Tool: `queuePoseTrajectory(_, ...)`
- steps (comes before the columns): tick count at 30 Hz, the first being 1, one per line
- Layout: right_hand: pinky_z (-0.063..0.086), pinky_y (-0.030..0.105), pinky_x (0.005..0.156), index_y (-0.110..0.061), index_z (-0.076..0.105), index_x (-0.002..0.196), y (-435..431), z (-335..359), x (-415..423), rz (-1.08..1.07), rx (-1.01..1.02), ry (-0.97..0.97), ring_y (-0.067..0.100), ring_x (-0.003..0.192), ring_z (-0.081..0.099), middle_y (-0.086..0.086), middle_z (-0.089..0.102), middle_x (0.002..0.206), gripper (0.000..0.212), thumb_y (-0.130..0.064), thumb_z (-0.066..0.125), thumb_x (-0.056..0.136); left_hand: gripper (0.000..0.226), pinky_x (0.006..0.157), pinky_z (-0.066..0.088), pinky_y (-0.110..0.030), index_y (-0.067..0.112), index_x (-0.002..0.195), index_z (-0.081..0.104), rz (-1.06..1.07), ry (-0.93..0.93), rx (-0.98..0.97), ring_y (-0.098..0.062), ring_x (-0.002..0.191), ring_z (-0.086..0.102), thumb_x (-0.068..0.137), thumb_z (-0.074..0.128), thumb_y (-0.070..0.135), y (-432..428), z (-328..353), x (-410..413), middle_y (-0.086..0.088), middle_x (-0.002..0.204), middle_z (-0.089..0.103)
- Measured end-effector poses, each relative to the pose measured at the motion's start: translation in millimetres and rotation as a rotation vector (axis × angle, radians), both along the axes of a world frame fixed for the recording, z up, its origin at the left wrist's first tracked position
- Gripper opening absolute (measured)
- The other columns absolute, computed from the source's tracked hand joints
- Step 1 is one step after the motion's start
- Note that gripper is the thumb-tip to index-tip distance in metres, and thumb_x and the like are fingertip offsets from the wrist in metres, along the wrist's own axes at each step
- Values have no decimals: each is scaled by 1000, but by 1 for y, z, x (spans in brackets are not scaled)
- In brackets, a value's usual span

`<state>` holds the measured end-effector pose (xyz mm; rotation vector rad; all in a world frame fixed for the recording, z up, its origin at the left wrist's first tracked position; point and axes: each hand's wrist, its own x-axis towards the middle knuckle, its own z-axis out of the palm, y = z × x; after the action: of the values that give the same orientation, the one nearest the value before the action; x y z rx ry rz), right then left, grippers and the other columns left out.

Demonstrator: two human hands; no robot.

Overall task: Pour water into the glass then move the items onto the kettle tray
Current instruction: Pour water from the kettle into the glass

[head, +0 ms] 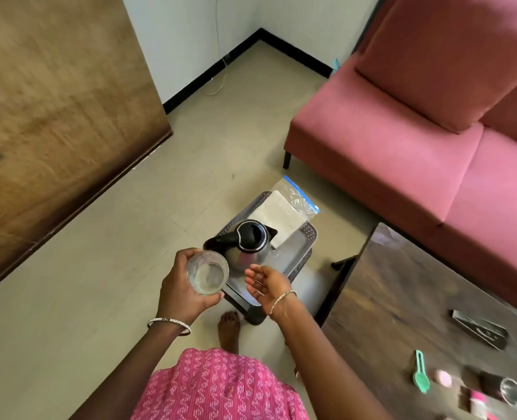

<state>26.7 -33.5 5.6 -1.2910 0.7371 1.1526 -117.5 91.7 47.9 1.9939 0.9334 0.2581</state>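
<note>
While the left hand (184, 286) grips the glass (207, 272), fingers and thumb wrapped round its wall, the glass hangs in the air just in front of the kettle (248, 241) and above the near edge of the tray (307, 234).

- Right hand (264, 281): spread, palm turned inward, holding nothing. It hovers beside the kettle body, not touching it.
- Kettle: upright on the tray, lid shut, spout towards the bag (293, 204). The clear zip bag, with something flat and white inside, lies on the far part of the tray, overhanging the rim.
- Glass contents: a pale sheen shows inside, probably liquid. The level cannot be read from above.

Judgement on progress: step 1, pouring, looks either done or about to start. With the kettle standing and the free hand beside it, the frame does not settle which. Step 2 is partly met at most: the kettle and bag are on the tray, but the glass is not yet set down there.

Remaining: on the dark surface (402, 298) to the right lie a green scoop (420, 374), a pink round item (443, 378), a second glass (512, 392) and a dark box (479, 328). Whether these count as items to move is unclear.
</note>
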Motion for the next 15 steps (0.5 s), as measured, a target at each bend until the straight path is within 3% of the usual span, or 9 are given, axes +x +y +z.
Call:
queuePoseTrajectory(5, 45, 25, 54, -6, 70, 96, -76, 36, -17, 109, 32, -376, 16, 65, 63, 10, 71, 84, 26, -2, 44, 97, 91, 75, 56, -31, 36, 115, 43, -133, -42, 38, -15, 93, 65, 40, 93, 28, -55, 21, -3, 17, 108, 61)
queuePoseTrajectory(8, 48, 18, 54, -11, 70, 95, -115, 57, -29, 245, 11, -627, 12, 70, 64, 9, 72, 88, 31, 6, 45, 94, 88, 74, 56, -35, 39, 115, 44, -167, -58, 34, -14, 90, 65, 40, 90, 30, -85, 30, -5, 20, 105, 63)
queuePoseTrajectory(15, 54, 24, 76, -12, 66, 114, -247, 96, -79, 485, -71, -959, 15, 96, 65, 1, 70, 106, 49, 14, 48, 76, 91, 84, 54, -26, 41, 118, 50, -337, -162, -7, -9, 100, 63, 39, 93, 30, -211, 55, -21, 18, 111, 63)
